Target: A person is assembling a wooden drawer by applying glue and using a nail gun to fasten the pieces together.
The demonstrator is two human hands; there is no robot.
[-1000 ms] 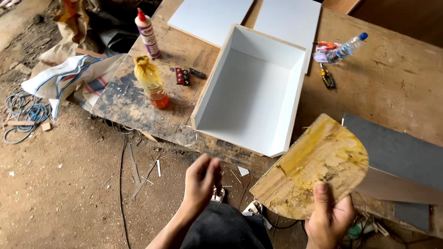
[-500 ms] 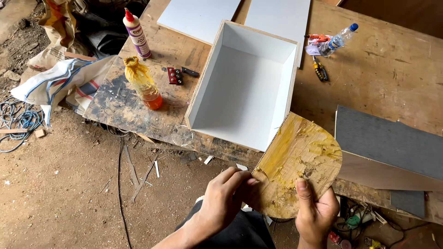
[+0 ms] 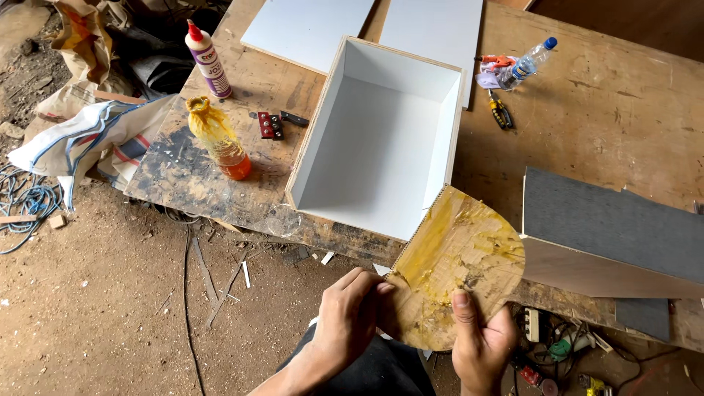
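- Below the workbench (image 3: 609,110) edge, I see a glue-smeared plywood piece (image 3: 455,268), just beside the white open box (image 3: 378,139).
- Left hand (image 3: 352,323) pinches its left edge.
- Right hand (image 3: 480,345) clamps its bottom, thumb on top.

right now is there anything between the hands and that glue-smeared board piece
No. Both hands grip it directly: the left hand on the glue-smeared board piece's lower left edge, the right hand on its bottom edge, thumb on top.
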